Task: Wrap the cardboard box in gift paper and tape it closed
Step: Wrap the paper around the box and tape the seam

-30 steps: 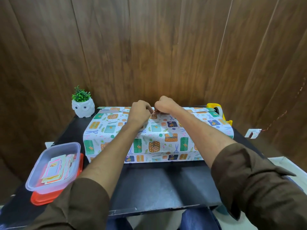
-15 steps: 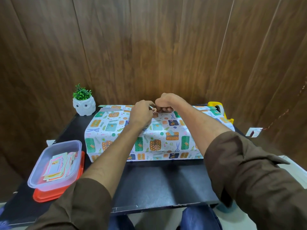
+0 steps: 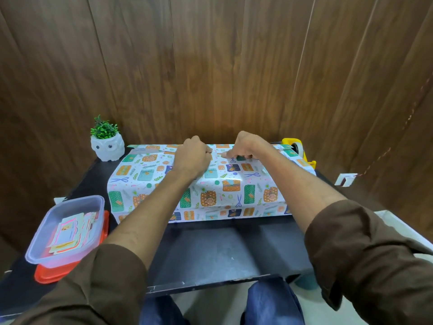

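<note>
Patterned gift paper (image 3: 210, 184) is pressed over the box on the black table (image 3: 210, 252); the left hand (image 3: 193, 156) is clenched, the right hand (image 3: 246, 146) pinching the seam. Taping seems underway; smoothing is needed next.

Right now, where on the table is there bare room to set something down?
Bare black table lies between the wrapped box and the near edge, under both forearms. The left is crowded by the plastic container and owl planter; the tape dispenser fills the far right corner.
</note>
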